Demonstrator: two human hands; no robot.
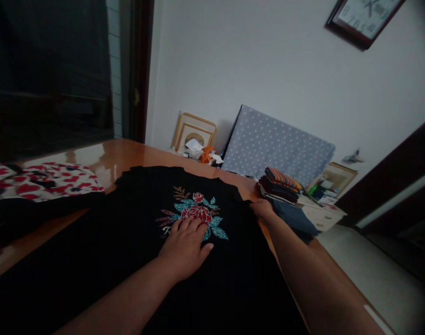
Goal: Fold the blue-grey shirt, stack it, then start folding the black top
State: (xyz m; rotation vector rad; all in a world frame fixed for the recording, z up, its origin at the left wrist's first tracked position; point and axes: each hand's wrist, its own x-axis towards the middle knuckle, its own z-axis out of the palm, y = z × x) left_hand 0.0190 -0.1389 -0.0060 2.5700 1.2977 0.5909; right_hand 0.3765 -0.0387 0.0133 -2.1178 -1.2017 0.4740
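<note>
A black garment (139,218) with a sequinned red rose and teal leaves (195,213) lies spread on a glossy wooden table (108,156). My left hand (186,244) rests flat on the garment just below the rose, fingers stretched out. My right hand (263,209) is at the garment's right edge, fingers curled and pinching the black cloth near the shoulder.
A white cloth with red and black spots (41,179) lies at the table's left. A stack of folded striped clothes (280,184) sits beyond the right edge. Picture frames (193,132) and a dotted blue board (275,146) lean on the wall. A clock (364,18) hangs above.
</note>
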